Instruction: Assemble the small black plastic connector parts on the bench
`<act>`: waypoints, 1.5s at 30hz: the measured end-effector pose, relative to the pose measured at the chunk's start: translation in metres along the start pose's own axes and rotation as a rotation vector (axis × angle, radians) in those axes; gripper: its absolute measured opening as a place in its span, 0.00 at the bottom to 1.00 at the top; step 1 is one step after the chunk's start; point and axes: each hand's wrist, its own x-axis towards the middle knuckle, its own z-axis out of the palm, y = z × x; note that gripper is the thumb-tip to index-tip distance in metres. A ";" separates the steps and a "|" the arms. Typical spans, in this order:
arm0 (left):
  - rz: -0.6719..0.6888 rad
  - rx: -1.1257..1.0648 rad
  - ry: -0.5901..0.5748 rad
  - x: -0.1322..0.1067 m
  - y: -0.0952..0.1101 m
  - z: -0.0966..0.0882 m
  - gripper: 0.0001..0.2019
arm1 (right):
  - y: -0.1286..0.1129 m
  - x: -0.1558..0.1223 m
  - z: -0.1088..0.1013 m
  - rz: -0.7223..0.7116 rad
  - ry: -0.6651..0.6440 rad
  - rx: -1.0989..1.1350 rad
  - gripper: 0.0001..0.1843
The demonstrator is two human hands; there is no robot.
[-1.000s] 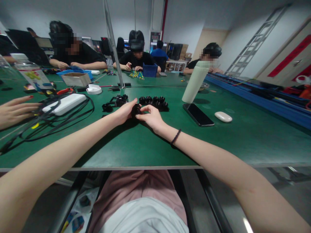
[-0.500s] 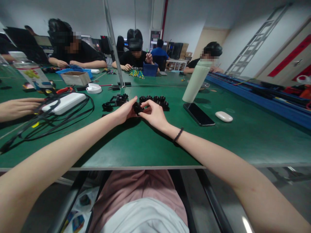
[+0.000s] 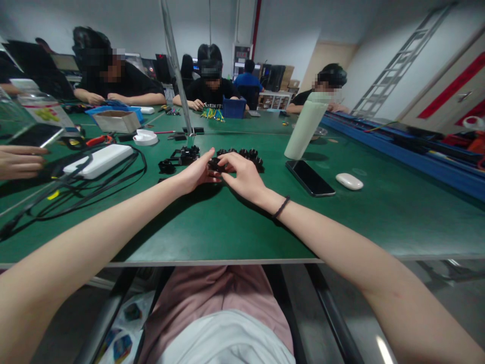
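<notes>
Between my two hands is a small black part (image 3: 215, 164), mostly covered by fingers; its exact kind cannot be made out. My left hand (image 3: 200, 172) closes on it from the left, thumb upward. From the right, my right hand (image 3: 242, 174) curls its fingers over the same part. Right behind my right hand stand several small black pieces (image 3: 250, 155) in a group. Beyond my left hand lie more black parts (image 3: 185, 155), with a separate black piece (image 3: 166, 166) beside them.
On the right are a pale green bottle (image 3: 305, 129), a phone (image 3: 309, 178) and a white case (image 3: 349, 181). A white power block (image 3: 98, 161) with black cables lies left. Another person's hand (image 3: 20, 162) holds a phone (image 3: 36, 135). A metal pole (image 3: 178, 71) rises behind.
The black part has turned and lies flatter between my hands, with my right fingers further over it. At left, the other person's hand has moved away from the power block and now holds a phone.
</notes>
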 end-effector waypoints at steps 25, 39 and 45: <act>-0.033 0.112 -0.009 0.001 0.003 -0.005 0.24 | -0.001 -0.004 0.010 0.000 0.006 0.037 0.11; -0.027 0.122 0.035 -0.003 0.005 -0.002 0.21 | -0.007 -0.003 0.007 0.018 -0.027 -0.008 0.10; -0.014 0.162 0.058 -0.005 0.007 0.000 0.18 | -0.008 -0.003 0.007 0.017 -0.039 -0.011 0.10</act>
